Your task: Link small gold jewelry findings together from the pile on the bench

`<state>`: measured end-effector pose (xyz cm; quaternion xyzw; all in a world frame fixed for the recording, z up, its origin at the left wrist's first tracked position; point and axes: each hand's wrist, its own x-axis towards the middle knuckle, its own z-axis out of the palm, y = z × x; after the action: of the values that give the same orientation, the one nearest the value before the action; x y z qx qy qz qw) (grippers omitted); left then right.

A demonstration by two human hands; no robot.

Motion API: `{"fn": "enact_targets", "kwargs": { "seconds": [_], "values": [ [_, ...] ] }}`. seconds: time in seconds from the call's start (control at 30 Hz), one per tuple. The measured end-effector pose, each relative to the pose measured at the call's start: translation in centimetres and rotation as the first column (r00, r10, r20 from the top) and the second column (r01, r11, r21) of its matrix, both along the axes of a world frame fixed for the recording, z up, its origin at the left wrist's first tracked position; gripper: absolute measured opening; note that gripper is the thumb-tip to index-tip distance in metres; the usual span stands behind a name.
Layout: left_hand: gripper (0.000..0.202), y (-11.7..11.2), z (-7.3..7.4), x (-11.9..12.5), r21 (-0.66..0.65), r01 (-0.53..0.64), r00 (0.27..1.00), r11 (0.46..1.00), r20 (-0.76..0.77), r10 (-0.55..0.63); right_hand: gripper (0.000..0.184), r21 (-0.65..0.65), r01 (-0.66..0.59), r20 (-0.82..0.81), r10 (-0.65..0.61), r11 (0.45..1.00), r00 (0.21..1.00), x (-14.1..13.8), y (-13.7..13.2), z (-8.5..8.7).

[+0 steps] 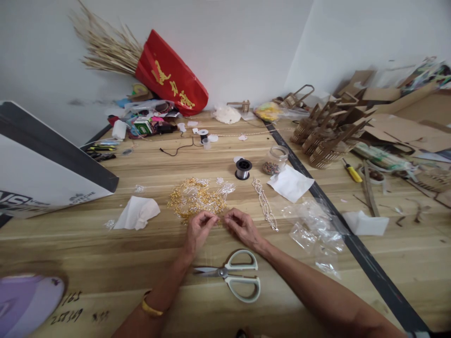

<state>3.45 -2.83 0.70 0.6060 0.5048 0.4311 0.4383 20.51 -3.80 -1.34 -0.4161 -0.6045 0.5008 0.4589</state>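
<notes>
My left hand [201, 228] is closed in a pinch at the near edge of a pile of gold and silver beaded strands [192, 199]. Close beside it, my right hand [243, 226] pinches too, its fingertips almost meeting the left ones. Whatever the fingers hold is too small to name. White-handled scissors [243, 272] lie on the table just below the hands, blades pointing left. To the right of my right hand lies a silver chain [265, 204]. A black spool of wire [243, 169] stands beyond the hands.
A glass jar of small beads [275, 162] stands behind a white paper [291, 183]. Clear plastic bags [317, 230] lie at right, near small woven baskets [324, 136]. At left are a crumpled tissue [137, 212] and a large white box [52, 173]. A red bag [169, 75] leans at the back.
</notes>
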Motion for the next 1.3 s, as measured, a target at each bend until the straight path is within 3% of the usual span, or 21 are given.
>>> {"fn": "enact_targets", "kwargs": {
  "seconds": [0.2, 0.47, 0.6, 0.77, 0.9, 1.13, 1.3],
  "values": [
    [0.019, 0.4, -0.3, -0.4, 0.021, -0.030, 0.999, 0.999, -0.032, 0.031, 0.027, 0.042, 0.038, -0.049, -0.036, 0.998, 0.998, 0.1, 0.0, 0.1],
    [0.016, 0.3, -0.4, -0.2, 0.037, 0.010, 0.999, 0.999, -0.049, -0.008, 0.032, -0.086, -0.159, -0.305, 0.126, 0.983, 0.944, 0.1, -0.2, 1.1],
    [0.015, 0.3, -0.6, -0.2, 0.053, 0.020, 0.996, 0.998, -0.084, -0.016, 0.033, -0.087, -0.222, -0.341, 0.181, 0.971, 0.922, 0.1, 0.0, 1.1],
    [0.014, 0.0, -0.7, 0.0, 0.101, -0.026, 0.989, 0.995, -0.140, 0.040, 0.037, -0.134, -0.217, -0.326, 0.164, 0.967, 0.931, 0.0, 0.0, 0.9],
    [0.012, -0.1, -0.3, 0.2, 0.069, -0.028, 0.997, 0.997, -0.068, 0.033, 0.038, -0.161, -0.208, -0.325, 0.147, 0.965, 0.934, -0.1, 0.0, 1.0],
    [0.020, -0.2, 0.3, 0.4, -0.100, 0.057, 0.995, 0.993, 0.092, -0.048, 0.035, -0.164, -0.164, -0.325, 0.104, 0.973, 0.940, -0.1, 0.1, 1.1],
    [0.020, -0.2, 0.0, 0.4, -0.106, 0.057, 0.993, 0.993, 0.110, -0.045, 0.033, -0.167, -0.166, -0.329, 0.104, 0.972, 0.939, -0.1, 0.1, 1.1]
  ]
}}
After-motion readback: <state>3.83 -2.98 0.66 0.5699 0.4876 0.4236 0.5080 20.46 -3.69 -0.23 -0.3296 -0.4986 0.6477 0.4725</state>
